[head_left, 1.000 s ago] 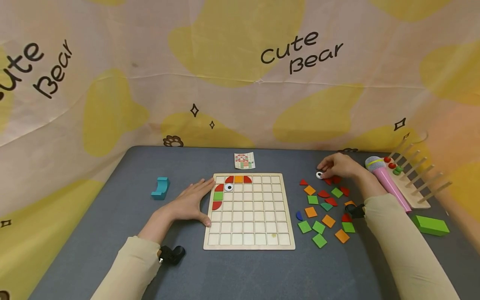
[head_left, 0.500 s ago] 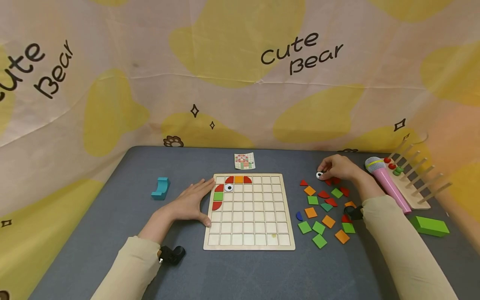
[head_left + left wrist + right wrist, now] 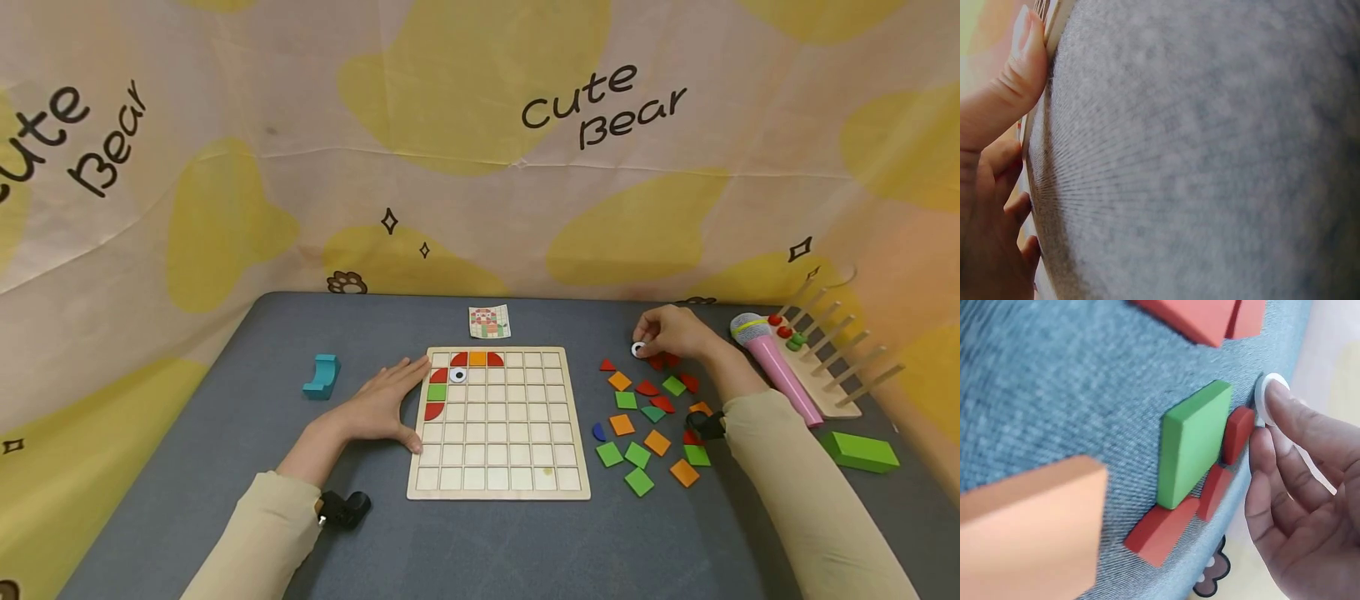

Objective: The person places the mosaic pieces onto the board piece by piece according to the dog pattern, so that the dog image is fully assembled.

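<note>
**Pinched a white disc [image 3: 637, 350] in the right hand [image 3: 670, 332], laid the left hand [image 3: 381, 402] against the board [image 3: 497, 432]**

Held the disc between thumb and finger of the right hand, with the thumb pressed on its face and the other fingers loosely curled. Had it near the far side of the table [image 3: 487, 546], to the right of the board and well apart from the left hand, with the board between. Could not tell of any contact between disc and table.

Rested the left hand along the board's left edge, fingers stretched towards the far corner, thumb spread wide and against the edge nearer the body.

Saw in the board's far row two red quarter-rounds [image 3: 458, 360] with an orange square [image 3: 477, 359] between; in the next row, a red quarter-round beside a second white disc [image 3: 457, 375]; nearer, down the left column, a green square [image 3: 437, 392] and another red quarter-round.

Saw loose pieces [image 3: 637, 454] scattered between board and right forearm, with small red ones [image 3: 1238, 434] just beside the pinched disc. Saw also a picture card [image 3: 489, 322] beyond the board, a teal block [image 3: 322, 377] left of the left hand, and a pink microphone [image 3: 776, 367] right of the right hand.
</note>
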The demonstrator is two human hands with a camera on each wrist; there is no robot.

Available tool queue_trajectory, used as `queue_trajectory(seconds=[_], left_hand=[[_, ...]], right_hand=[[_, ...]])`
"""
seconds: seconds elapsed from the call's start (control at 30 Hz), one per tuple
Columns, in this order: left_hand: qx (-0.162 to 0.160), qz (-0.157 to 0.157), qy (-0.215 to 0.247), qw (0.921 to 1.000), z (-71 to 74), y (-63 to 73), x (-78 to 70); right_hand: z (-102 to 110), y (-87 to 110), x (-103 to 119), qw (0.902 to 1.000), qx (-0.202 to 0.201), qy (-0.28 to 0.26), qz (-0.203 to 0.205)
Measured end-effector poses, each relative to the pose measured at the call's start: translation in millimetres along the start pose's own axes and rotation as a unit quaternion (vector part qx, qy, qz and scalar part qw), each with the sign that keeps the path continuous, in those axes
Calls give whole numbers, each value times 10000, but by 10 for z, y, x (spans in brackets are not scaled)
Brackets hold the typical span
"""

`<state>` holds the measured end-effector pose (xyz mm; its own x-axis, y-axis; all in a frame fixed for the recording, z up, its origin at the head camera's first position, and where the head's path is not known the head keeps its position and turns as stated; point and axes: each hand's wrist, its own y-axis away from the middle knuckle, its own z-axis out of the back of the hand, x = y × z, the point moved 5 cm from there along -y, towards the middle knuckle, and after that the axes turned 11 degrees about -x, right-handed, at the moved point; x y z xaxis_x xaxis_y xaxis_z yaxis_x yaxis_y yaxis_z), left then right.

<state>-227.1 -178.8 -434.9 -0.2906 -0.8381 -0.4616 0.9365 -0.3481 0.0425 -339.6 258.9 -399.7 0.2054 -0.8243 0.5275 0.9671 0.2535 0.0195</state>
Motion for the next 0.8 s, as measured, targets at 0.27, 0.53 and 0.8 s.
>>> queue_trajectory(seconds=[0.27, 0.53, 0.8], left_hand=[[-8, -38, -4, 10000, 10, 6, -3], [7, -26, -16, 10000, 10, 10, 2], [-18, -70, -34, 10000, 3, 0, 9]], right_hand=[[-11, 5, 245, 9988, -278, -247, 304], [-165, 9, 554, 9969, -281, -497, 547], [-339, 35, 926, 9941, -217, -725, 773]])
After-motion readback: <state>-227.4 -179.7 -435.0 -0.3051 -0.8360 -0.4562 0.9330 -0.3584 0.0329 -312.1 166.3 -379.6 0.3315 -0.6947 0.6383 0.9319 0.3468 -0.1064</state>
